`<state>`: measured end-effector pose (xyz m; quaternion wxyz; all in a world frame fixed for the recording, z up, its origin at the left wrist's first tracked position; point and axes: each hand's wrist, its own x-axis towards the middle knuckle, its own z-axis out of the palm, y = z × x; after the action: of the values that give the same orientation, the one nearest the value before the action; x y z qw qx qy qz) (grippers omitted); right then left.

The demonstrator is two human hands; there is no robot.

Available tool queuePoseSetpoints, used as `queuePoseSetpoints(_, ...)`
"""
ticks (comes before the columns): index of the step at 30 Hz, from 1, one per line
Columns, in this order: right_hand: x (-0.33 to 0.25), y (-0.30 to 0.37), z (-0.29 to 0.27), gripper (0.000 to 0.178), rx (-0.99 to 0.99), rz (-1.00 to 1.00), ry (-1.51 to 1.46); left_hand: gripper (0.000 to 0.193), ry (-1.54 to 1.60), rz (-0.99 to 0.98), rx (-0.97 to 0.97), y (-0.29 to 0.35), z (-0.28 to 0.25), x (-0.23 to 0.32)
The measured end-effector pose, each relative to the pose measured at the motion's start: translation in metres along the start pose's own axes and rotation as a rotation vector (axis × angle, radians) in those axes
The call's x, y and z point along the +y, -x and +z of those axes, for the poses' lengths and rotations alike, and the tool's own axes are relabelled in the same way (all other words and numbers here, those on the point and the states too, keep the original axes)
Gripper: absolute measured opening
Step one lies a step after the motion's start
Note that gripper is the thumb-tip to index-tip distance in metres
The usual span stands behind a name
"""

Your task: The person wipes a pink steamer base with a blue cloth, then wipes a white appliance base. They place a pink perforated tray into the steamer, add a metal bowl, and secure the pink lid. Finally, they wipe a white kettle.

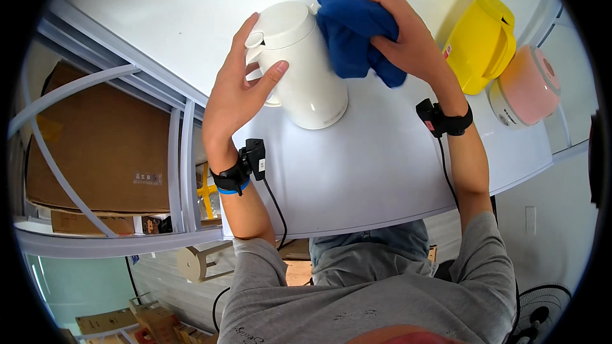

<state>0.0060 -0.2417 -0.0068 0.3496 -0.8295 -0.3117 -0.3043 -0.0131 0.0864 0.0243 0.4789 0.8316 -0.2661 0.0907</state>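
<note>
A white thermos jug (312,79) with a round lid stands on the white table, its handle toward my left hand. My left hand (239,92) is closed round the handle side, thumb on the jug's body and fingers up by the lid. In my right hand (408,41) is a bunched blue cloth (357,25), gripped between thumb and fingers. The cloth lies against or just beside the jug's right side; whether it presses on it I cannot tell. The jug's far side is hidden.
A yellow jug (475,51) stands at the right, close to a pink and white small appliance (526,86). The white table (357,172) has a curved front edge before me. Left of it, a metal rack frame holds a large cardboard box (102,153). Cables hang from both wrist straps.
</note>
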Motion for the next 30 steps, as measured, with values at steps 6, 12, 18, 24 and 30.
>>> queuePoseSetpoints(6,-0.020,0.009,0.037,0.102,-0.094,0.070,-0.243,0.086,-0.037,0.069,-0.006,-0.001,0.001,-0.005)
queuePoseSetpoints(12,0.016,0.028,0.044,0.122,-0.529,0.406,-0.276,0.086,-0.051,0.088,-0.004,-0.001,0.001,-0.007)
queuePoseSetpoints(18,0.026,0.036,0.040,0.105,-0.874,0.472,0.134,0.087,-0.050,0.067,-0.012,-0.002,0.001,-0.004)
queuePoseSetpoints(24,-0.009,0.011,0.018,0.113,-0.802,0.533,-0.085,0.092,-0.030,-0.054,-0.030,0.001,0.000,0.006)
queuePoseSetpoints(30,-0.033,0.007,0.013,0.116,-0.167,-0.083,-0.055,0.107,-0.134,0.074,-0.127,0.016,0.011,0.020)
